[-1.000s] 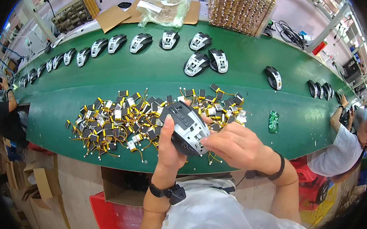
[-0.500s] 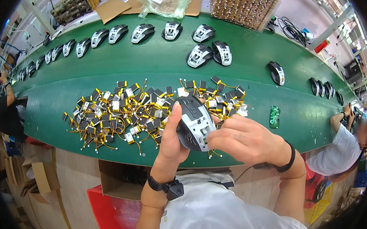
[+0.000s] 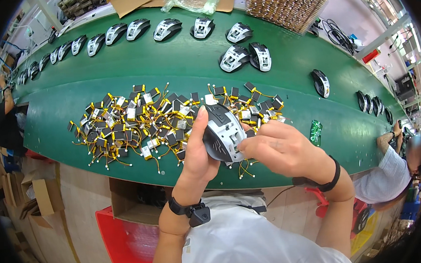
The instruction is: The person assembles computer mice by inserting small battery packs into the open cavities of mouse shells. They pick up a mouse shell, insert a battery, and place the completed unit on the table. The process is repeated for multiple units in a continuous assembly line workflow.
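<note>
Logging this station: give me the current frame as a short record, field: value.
left hand: holds a black-and-silver mouse
right hand: at the mouse's near end; whether it pinches anything is hidden
batteries: wired, loosely piled beyond and to both sides of the mouse
bench: green
other mice: along the bench's far side, more toward the right
co-workers: one far left, one right

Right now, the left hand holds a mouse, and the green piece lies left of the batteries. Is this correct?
Not quite: the head view shows the green piece lying right of the batteries. The left hand does hold a mouse.
</note>
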